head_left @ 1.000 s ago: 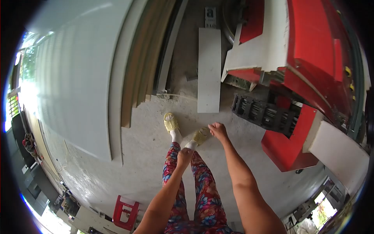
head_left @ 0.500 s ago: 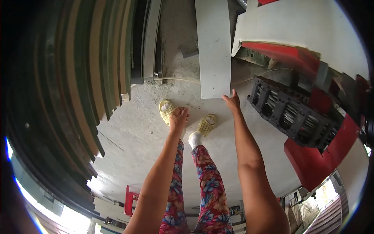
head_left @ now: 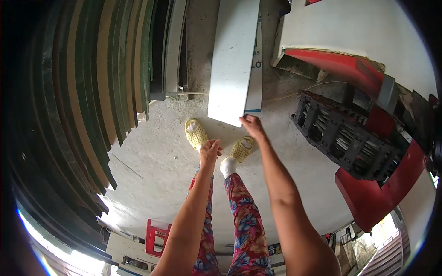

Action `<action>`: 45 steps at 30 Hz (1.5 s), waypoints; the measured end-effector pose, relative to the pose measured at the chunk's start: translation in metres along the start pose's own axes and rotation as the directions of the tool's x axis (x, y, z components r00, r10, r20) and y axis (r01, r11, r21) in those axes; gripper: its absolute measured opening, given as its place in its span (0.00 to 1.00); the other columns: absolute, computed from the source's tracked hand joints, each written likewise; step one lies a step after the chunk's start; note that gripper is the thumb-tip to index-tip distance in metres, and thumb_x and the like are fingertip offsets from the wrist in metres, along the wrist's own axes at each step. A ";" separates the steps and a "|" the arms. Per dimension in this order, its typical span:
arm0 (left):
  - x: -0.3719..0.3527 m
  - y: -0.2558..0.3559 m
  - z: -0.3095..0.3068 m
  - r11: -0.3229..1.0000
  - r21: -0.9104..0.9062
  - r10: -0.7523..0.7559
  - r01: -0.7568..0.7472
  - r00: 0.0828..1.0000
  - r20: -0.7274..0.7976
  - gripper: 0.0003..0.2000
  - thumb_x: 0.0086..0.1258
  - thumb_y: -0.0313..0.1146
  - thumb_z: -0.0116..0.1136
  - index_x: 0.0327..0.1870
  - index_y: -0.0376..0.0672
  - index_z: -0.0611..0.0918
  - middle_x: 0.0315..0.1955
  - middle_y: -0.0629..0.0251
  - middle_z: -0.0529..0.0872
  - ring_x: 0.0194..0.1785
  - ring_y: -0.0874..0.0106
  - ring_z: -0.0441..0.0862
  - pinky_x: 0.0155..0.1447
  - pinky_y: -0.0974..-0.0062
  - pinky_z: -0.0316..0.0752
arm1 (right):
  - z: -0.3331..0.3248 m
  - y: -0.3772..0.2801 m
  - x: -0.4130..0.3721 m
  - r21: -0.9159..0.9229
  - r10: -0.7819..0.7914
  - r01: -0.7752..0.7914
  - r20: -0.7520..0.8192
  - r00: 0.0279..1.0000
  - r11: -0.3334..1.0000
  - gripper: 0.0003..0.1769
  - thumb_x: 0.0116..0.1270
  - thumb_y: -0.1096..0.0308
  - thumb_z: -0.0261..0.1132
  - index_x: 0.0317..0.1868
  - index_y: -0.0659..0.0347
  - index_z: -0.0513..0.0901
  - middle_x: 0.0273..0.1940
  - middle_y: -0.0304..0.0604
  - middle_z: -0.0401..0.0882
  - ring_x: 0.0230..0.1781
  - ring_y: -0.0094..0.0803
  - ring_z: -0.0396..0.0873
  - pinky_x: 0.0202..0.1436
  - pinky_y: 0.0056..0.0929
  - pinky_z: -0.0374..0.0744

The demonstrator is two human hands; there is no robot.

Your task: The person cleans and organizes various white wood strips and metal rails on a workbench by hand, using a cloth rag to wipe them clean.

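Note:
A long white panel (head_left: 230,60) reaches from the top of the view down toward my feet, tilted slightly. My right hand (head_left: 251,124) pinches its lower right corner. Under its right side another flat board (head_left: 254,92) shows, with dark lettering and a blue edge. My left hand (head_left: 211,149) is closed above the left yellow slipper, apart from the panel; anything in its fingers is too small to make out.
Long green and brown boards (head_left: 108,60) stand stacked on the left. A black slatted frame (head_left: 345,133) and red panels (head_left: 386,184) are on the right. Near the bottom is a red plastic object (head_left: 155,237). Yellow slippers (head_left: 196,133) are on my feet.
My right hand has moved left and closed on the panel's corner. The panel has shifted and swung left, uncovering the lettered board beneath. My left hand remains closed, slightly lower.

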State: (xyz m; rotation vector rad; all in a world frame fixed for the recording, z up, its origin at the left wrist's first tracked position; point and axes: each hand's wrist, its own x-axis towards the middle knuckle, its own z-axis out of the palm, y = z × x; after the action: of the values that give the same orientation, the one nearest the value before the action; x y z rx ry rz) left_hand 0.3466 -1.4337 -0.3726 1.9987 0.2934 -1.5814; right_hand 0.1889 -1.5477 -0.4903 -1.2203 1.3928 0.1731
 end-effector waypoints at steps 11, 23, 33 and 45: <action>0.017 0.001 -0.020 0.846 -0.520 -0.172 0.118 0.983 -0.057 0.37 0.61 0.56 0.54 0.63 0.38 0.61 0.50 0.54 0.72 0.47 0.65 0.74 0.49 0.65 0.70 | 0.058 -0.099 -0.058 -0.212 -0.236 0.177 -0.300 0.924 0.961 0.18 0.54 0.57 0.62 0.23 0.67 0.75 0.21 0.52 0.77 0.22 0.46 0.78 0.30 0.39 0.75; 0.007 0.043 -0.040 0.768 -0.634 0.123 0.084 0.953 0.275 0.18 0.68 0.49 0.49 0.47 0.45 0.74 0.39 0.68 0.81 0.38 0.77 0.78 0.39 0.79 0.71 | 0.014 -0.127 -0.091 0.214 -0.212 0.190 0.085 0.974 0.958 0.19 0.57 0.54 0.63 0.26 0.64 0.78 0.19 0.38 0.76 0.19 0.28 0.73 0.25 0.27 0.73; -0.014 0.103 -0.066 0.615 -0.788 0.150 0.029 0.977 0.153 0.16 0.69 0.46 0.47 0.45 0.43 0.76 0.31 0.64 0.82 0.23 0.75 0.74 0.26 0.76 0.70 | 0.006 -0.072 0.006 -0.111 -0.143 0.114 -0.304 0.942 0.987 0.22 0.58 0.53 0.63 0.46 0.61 0.76 0.41 0.48 0.77 0.41 0.39 0.78 0.44 0.36 0.76; -0.024 0.111 -0.073 0.676 -0.737 0.147 0.027 0.974 0.171 0.20 0.68 0.40 0.52 0.54 0.37 0.71 0.46 0.59 0.79 0.50 0.68 0.78 0.54 0.68 0.73 | 0.028 -0.150 0.134 -0.588 -0.502 0.354 -0.105 0.859 0.728 0.30 0.64 0.52 0.51 0.64 0.55 0.63 0.65 0.50 0.56 0.68 0.49 0.50 0.64 0.50 0.59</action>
State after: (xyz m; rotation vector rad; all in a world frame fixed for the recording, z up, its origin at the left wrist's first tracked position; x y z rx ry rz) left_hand 0.4549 -1.4797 -0.3067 1.1744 0.6553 -1.3149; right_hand 0.3507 -1.6652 -0.5240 -2.0949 1.2655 0.0879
